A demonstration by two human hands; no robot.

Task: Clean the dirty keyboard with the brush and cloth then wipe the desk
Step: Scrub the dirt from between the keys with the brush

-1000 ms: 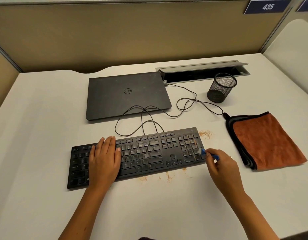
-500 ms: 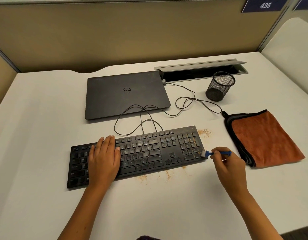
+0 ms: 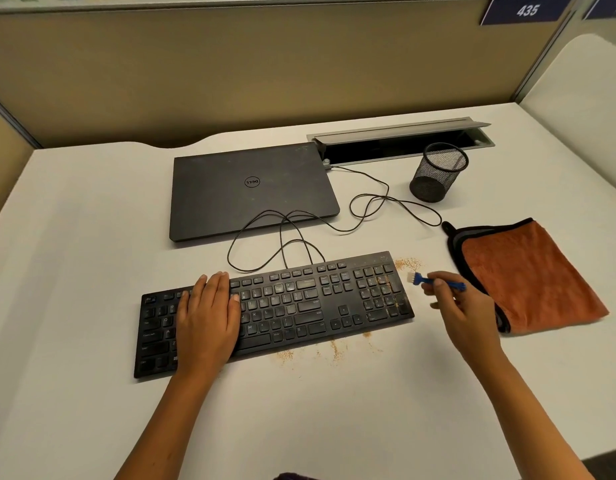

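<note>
off keyboard (image 3: 275, 306) now: right hand (image 3: 462, 310) lifted brush (image 3: 434, 280) rightward.

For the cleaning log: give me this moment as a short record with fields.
left hand: flat on the keyboard, fingers straight
right hand: pinches the blue brush, bristles off the keyboard's right edge
crumbs: on the desk beside and in front of the keyboard, some on the number pad
cloth: folded, untouched, right of the brush

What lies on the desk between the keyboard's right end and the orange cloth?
In the head view: a patch of orange-brown crumbs on the white desk, and the right hand holding the small blue brush above that gap.
</note>
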